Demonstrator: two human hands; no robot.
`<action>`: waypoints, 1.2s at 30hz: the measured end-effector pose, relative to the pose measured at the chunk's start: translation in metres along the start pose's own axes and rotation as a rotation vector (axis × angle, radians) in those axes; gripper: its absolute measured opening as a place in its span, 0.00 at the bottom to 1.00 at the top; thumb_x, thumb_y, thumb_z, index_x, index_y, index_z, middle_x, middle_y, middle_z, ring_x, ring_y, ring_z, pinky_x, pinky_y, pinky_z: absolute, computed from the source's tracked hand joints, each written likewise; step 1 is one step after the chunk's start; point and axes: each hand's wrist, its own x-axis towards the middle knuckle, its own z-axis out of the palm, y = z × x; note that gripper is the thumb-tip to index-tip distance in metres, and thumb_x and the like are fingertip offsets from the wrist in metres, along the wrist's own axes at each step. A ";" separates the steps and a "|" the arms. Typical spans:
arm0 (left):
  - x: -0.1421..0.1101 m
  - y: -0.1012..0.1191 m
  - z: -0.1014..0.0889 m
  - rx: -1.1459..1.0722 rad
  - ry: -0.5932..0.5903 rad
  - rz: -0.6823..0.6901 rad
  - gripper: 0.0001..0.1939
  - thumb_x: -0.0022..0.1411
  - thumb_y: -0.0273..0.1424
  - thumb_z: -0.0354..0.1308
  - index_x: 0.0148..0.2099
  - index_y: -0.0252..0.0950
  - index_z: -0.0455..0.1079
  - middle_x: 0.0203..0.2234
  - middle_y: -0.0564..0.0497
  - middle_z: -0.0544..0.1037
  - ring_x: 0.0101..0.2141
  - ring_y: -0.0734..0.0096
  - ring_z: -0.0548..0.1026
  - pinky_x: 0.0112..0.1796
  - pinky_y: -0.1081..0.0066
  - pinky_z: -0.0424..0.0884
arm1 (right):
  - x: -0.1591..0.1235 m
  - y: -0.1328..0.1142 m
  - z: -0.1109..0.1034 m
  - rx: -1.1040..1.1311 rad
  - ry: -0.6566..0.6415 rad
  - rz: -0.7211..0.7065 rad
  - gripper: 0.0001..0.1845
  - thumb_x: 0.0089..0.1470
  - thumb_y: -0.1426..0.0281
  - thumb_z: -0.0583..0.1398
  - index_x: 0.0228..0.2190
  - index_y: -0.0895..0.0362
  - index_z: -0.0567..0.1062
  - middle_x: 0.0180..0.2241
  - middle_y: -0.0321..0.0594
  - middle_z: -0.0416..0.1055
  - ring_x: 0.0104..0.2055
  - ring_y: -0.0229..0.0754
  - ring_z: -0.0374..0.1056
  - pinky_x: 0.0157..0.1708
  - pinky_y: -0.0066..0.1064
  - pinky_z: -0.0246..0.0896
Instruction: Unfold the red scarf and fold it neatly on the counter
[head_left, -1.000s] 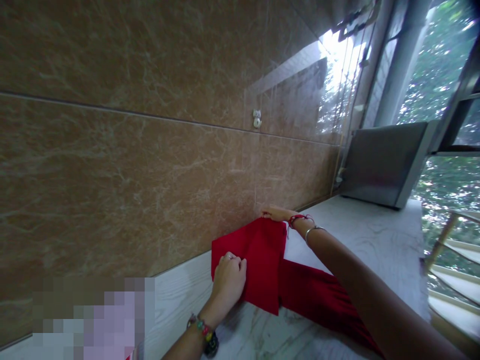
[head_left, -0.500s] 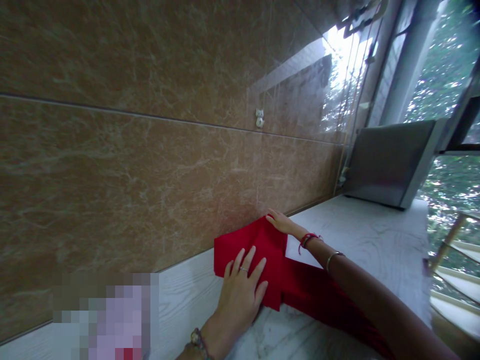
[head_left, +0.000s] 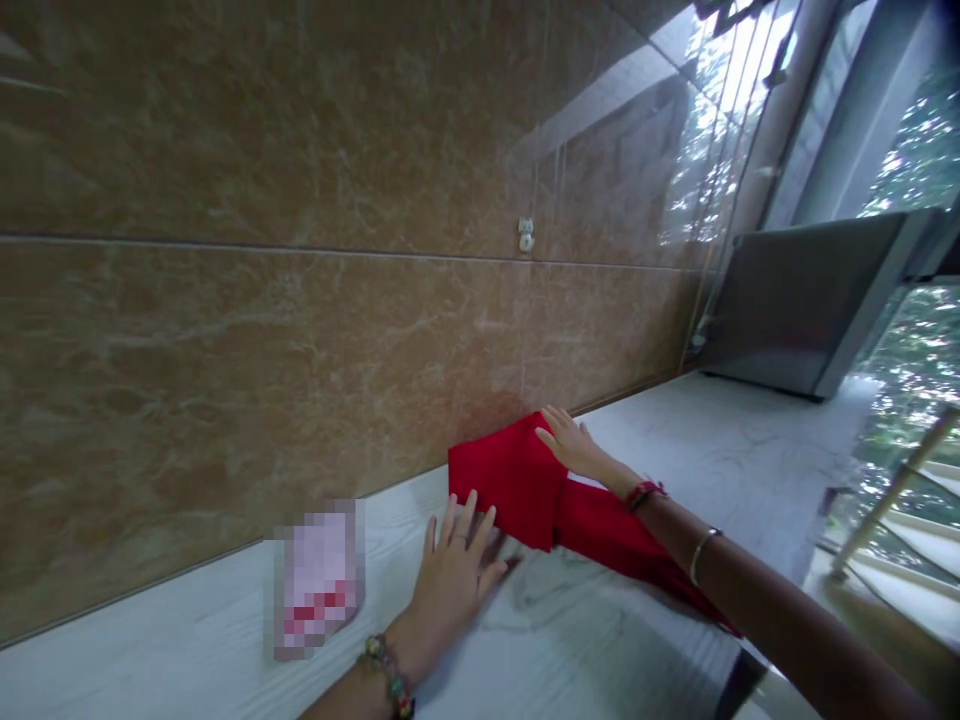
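Note:
A folded piece of red cloth [head_left: 506, 475] lies on the white marbled counter [head_left: 622, 630], its back edge against the tiled wall. A long narrower length of it runs right beneath my right forearm. My left hand [head_left: 454, 575] is open, palm down with fingers spread, at the cloth's near left edge; its fingertips reach that edge. My right hand [head_left: 576, 447] is open too, fingers stretched out over the far right corner of the cloth. Neither hand grips it.
A pixelated pinkish item [head_left: 319, 580] lies on the counter to the left. Brown marbled tiles [head_left: 300, 380] rise behind, with a small white fixture [head_left: 526, 235]. A grey box-shaped appliance [head_left: 806, 305] stands at the far right, near windows and a railing.
My left hand has slid off the middle of the cloth toward its near left edge. My right hand's fingers have spread at the far corner. The view has shifted slightly.

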 end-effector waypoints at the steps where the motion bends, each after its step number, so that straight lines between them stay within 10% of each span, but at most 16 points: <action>1: -0.009 -0.003 -0.003 -0.001 -0.009 -0.009 0.29 0.61 0.44 0.44 0.62 0.45 0.44 0.62 0.47 0.44 0.59 0.50 0.43 0.52 0.44 0.50 | -0.016 -0.012 -0.004 0.012 0.000 -0.043 0.28 0.59 0.60 0.41 0.57 0.60 0.51 0.60 0.49 0.45 0.61 0.52 0.39 0.53 0.53 0.44; 7: -0.064 -0.022 -0.013 -0.005 -0.039 -0.068 0.30 0.60 0.47 0.42 0.62 0.47 0.41 0.62 0.47 0.43 0.60 0.50 0.40 0.52 0.45 0.49 | -0.095 -0.070 -0.013 -0.065 -0.067 -0.252 0.29 0.57 0.59 0.47 0.56 0.62 0.55 0.58 0.51 0.51 0.60 0.56 0.42 0.53 0.55 0.40; 21: -0.194 -0.080 -0.036 -0.054 0.084 -0.170 0.28 0.63 0.41 0.41 0.63 0.42 0.40 0.62 0.44 0.42 0.60 0.55 0.42 0.54 0.55 0.52 | -0.170 -0.262 0.005 0.269 -0.269 -0.413 0.28 0.56 0.62 0.50 0.56 0.60 0.56 0.58 0.50 0.51 0.60 0.52 0.42 0.55 0.51 0.40; 29: -0.243 -0.133 -0.052 0.146 0.256 -0.250 0.27 0.61 0.40 0.46 0.60 0.40 0.50 0.60 0.43 0.48 0.59 0.50 0.44 0.52 0.50 0.56 | -0.195 -0.296 0.020 0.203 -0.223 -0.454 0.27 0.54 0.67 0.54 0.54 0.63 0.57 0.58 0.53 0.51 0.60 0.51 0.43 0.56 0.49 0.39; 36: -0.251 -0.117 -0.103 0.389 0.381 -0.524 0.21 0.60 0.28 0.43 0.56 0.39 0.60 0.58 0.43 0.54 0.59 0.55 0.47 0.54 0.51 0.48 | -0.201 -0.296 0.030 0.244 -0.189 -0.594 0.22 0.54 0.69 0.53 0.51 0.61 0.63 0.55 0.51 0.56 0.59 0.48 0.48 0.56 0.46 0.43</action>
